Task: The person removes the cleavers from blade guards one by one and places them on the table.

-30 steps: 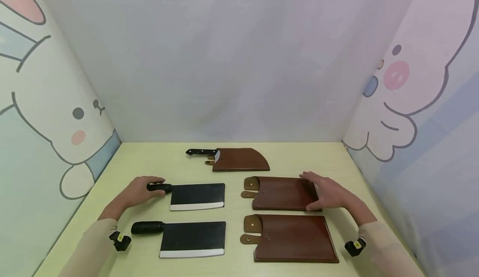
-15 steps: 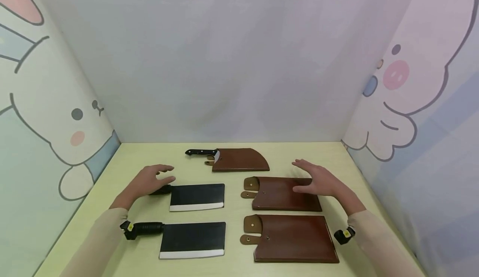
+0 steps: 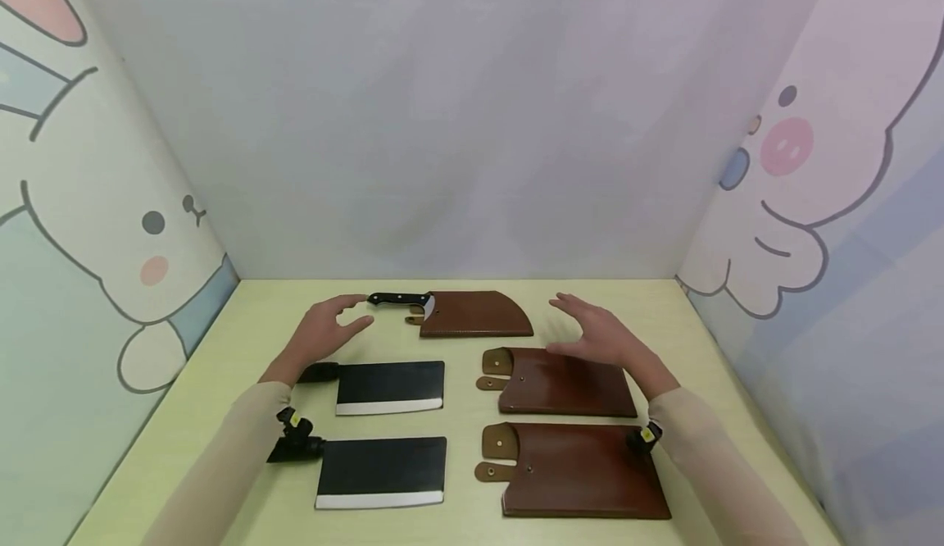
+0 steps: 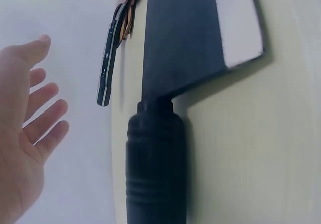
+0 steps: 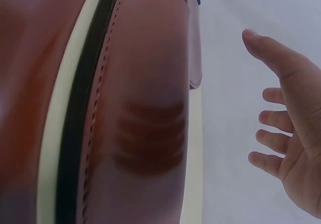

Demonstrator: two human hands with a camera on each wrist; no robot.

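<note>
Black knife handle (image 3: 398, 299) lies near the left hand (image 3: 321, 331)

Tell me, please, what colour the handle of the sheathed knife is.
The handle is black; it shows best in the head view.

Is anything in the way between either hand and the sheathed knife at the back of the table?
Nothing visible is. The left hand is just off the end of the black handle, and the right hand is beyond the right end of the brown sheath. The middle sheath lies closer to the person, outside both gaps.
</note>
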